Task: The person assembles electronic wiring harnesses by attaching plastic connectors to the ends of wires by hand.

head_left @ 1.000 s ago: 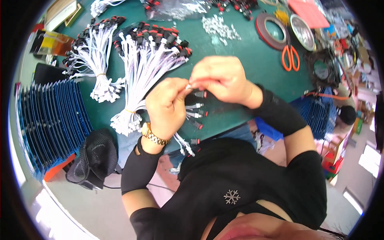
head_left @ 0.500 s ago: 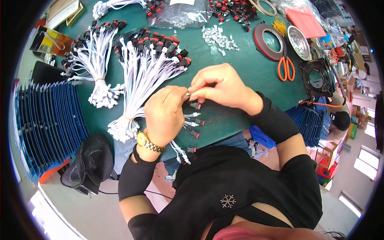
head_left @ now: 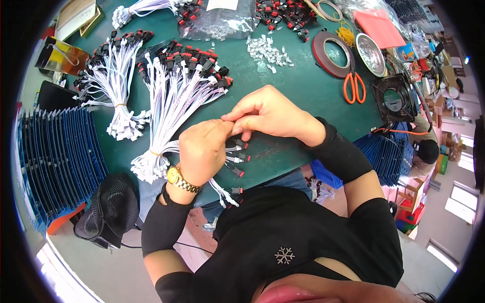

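My left hand (head_left: 203,150), with a gold watch (head_left: 183,180) at the wrist, is closed in a pinch over the table's near side. Against its fingertips, my right hand (head_left: 267,114) pinches too; whatever sits between the fingers is hidden. White cables (head_left: 219,191) with black and red connectors (head_left: 238,172) come out from under my left hand, some hanging toward the table edge. Left of that hand lies a large bundle of white cables (head_left: 169,108), tied by a band near its white-plug end. A second tied bundle (head_left: 115,93) is further left.
Small clear plastic pieces (head_left: 269,51) lie loose on the green table (head_left: 298,91). Beyond are a plastic bag (head_left: 217,22) and piled connectors (head_left: 285,15). Right: tape roll (head_left: 323,58), orange-handled scissors (head_left: 354,88), metal dish (head_left: 370,54), fan (head_left: 394,98). Blue racks (head_left: 60,161) stand left.
My fingertips have closed further together, so the small pale piece glimpsed between them is now covered. The whole view has shifted slightly; the bundles lie as before.
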`<control>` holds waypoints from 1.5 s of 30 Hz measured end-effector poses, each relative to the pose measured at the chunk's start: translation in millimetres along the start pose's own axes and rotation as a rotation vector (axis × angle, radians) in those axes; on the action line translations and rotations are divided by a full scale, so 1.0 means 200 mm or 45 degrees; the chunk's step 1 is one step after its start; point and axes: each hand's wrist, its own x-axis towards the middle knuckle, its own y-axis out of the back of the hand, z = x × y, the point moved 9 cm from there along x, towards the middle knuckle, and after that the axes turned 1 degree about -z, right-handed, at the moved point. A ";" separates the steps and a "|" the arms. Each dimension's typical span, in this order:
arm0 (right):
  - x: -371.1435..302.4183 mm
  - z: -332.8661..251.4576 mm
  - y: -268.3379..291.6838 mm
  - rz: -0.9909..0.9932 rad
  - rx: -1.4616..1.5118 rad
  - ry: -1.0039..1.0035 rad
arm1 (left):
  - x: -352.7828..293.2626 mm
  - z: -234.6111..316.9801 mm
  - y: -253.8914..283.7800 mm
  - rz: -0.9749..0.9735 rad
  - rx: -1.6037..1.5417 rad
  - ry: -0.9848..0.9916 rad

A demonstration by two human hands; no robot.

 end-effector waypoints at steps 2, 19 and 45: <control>0.02 -0.02 0.01 -0.029 -0.279 0.084 | 0.00 -0.07 -0.03 -0.081 -0.111 0.181; 0.05 -0.14 0.16 0.584 -1.161 0.563 | -0.16 0.18 -0.03 -1.246 -0.937 0.219; -0.12 -0.15 0.47 1.008 -1.530 0.357 | 0.04 0.04 -0.13 -0.124 0.042 0.118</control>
